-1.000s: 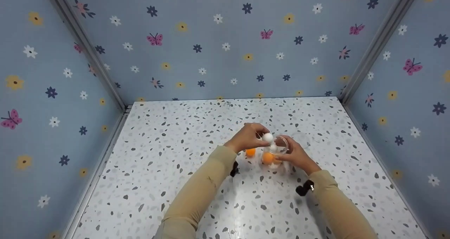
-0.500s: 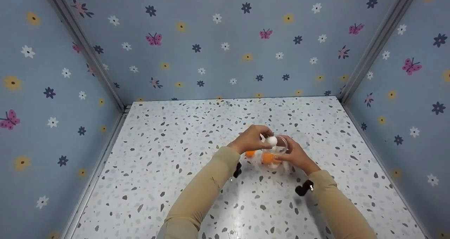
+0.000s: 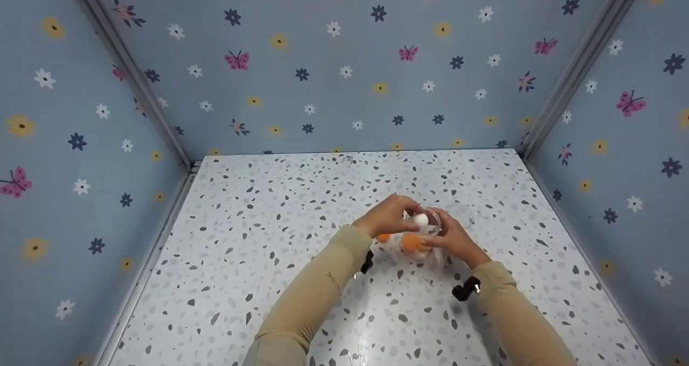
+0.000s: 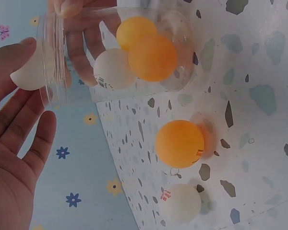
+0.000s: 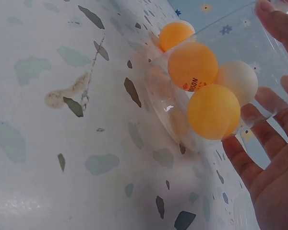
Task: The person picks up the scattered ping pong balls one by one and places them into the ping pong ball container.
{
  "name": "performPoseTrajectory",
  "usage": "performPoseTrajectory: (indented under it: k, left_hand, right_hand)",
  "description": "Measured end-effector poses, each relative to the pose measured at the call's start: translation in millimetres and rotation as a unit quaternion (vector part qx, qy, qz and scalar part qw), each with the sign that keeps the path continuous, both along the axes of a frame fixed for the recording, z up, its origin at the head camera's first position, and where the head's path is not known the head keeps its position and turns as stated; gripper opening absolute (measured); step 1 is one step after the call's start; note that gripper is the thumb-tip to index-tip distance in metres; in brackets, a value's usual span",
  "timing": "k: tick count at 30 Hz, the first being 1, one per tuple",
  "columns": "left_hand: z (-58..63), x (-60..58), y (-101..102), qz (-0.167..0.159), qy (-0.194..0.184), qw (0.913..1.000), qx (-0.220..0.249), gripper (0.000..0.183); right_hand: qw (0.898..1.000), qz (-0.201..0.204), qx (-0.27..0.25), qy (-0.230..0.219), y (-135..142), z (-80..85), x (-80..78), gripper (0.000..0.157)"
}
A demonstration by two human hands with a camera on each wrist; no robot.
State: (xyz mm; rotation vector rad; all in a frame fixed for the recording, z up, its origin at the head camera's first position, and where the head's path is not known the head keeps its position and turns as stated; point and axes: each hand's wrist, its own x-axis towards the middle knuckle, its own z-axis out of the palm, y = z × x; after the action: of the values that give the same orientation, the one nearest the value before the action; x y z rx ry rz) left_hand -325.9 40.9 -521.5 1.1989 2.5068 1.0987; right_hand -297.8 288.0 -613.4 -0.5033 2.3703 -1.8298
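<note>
My left hand pinches a white ping-pong ball at the mouth of a clear plastic jar. Part of that ball lies behind the jar's rim in the left wrist view. My right hand grips the jar from the right, its fingers wrapped about the wall. Inside, near the base, are an orange ping-pong ball, a yellower orange one and a white one. Beside the jar, an orange ball and a white ball lie on the table.
A white speckled table lies under both hands. Blue flowered panels stand behind it and on both sides. Dark wrist cameras, such as the right one, hang at the sleeves.
My left hand has moved right and slightly down, bringing the white ball from left of the jar to its mouth. The right hand and the jar have stayed in place.
</note>
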Motion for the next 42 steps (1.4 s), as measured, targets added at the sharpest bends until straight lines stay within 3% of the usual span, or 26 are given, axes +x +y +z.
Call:
performPoseTrajectory:
  k: [19, 29, 42]
  left_hand:
    - [-0.9, 0.1, 0.2, -0.005, -0.002, 1.0000, -0.007, 0.032]
    - [-3.2, -1.2, 1.5, -0.013, 0.031, 0.9992, -0.023, 0.029]
    - [-3.0, -3.1, -4.7, 0.017, 0.006, 0.9990, 0.042, 0.026]
  right_hand:
    - [1.000, 0.012, -0.020, 0.003, 0.1, 0.3, 0.4, 0.081]
    - [1.000, 0.005, 0.010, 0.000, 0.8, 0.3, 0.2, 0.084]
    - [1.000, 0.006, 0.010, 0.008, 1.5, -1.3, -0.1, 0.082]
